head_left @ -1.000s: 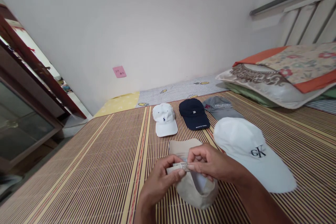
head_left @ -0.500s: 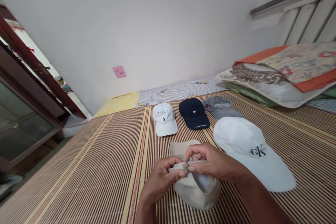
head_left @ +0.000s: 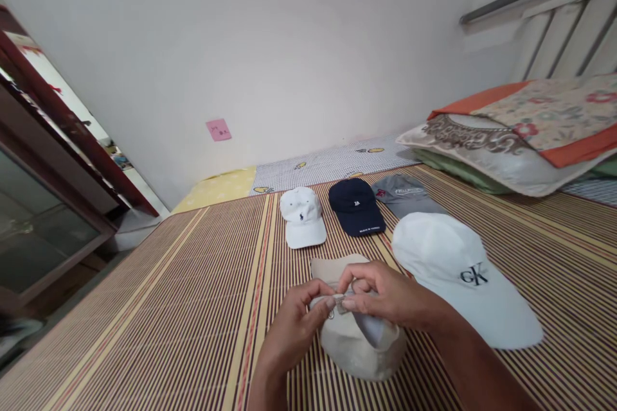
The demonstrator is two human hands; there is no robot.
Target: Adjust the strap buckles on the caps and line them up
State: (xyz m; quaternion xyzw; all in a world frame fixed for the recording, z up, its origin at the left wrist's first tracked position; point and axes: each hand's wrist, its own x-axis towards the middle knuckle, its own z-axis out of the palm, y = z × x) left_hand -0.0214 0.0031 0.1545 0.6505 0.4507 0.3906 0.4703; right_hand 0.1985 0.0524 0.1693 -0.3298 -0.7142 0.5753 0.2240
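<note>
A beige baseball cap (head_left: 361,350) lies on the striped mat in front of me, its brim pointing away. My left hand (head_left: 301,321) pinches the cap's back strap between thumb and fingers. From the other side, my right hand (head_left: 380,295) grips the same strap, and the fingertips of both hands nearly meet at the strap's fastening. Part of the strap and the inside of the cap are hidden by my fingers. Just right of my right hand sits a large white cap (head_left: 434,250) with black "CK" letters.
Beyond my hands a small white cap (head_left: 303,218), a navy cap (head_left: 354,205) and a grey cap (head_left: 405,196) lie on the striped mat (head_left: 193,308). Pillows (head_left: 506,141) are stacked at the right by the wall. A pink note (head_left: 218,130) sticks to the wall.
The fingers of my left hand have shifted slightly along the beige cap's strap, showing more of the fastening. The other caps stay where they were.
</note>
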